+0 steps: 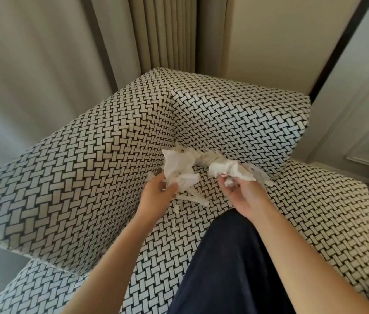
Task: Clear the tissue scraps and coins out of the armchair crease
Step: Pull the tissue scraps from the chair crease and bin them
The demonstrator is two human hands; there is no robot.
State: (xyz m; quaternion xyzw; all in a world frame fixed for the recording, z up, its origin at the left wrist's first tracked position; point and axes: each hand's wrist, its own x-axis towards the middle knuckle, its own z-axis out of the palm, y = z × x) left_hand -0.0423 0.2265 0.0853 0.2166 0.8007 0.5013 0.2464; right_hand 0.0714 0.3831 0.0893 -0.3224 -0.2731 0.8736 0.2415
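Pale pleated curtains (161, 30) hang at the far side and a panelled wall (360, 109) stands on the right. Between them, filling most of the view, sits an armchair (247, 123) covered in black-and-white basket-weave fabric. A leg in dark trousers (224, 268) rests on the near part of the seat (174, 241).

Both bare forearms reach in from the near edge toward the far corner of the seat. The left hand (158, 189) is turned palm-up just beside the left armrest (65, 189), its fingers and thumb curled round a large crumpled white tissue wad (179, 168) that rises above the fist. The right hand (244, 193) sits level with it a little to the right, also palm-up. Its fingers are bent round a second crumpled tissue clump (231, 169), with a small scrap caught between the fingertips.

More torn tissue scraps (206, 157) lie in the crease where seat meets backrest, just beyond and between the two hands. A few thin white shreds (195, 198) lie on the seat just near of the left hand's wad. Whether any coins lie among the paper cannot be told.
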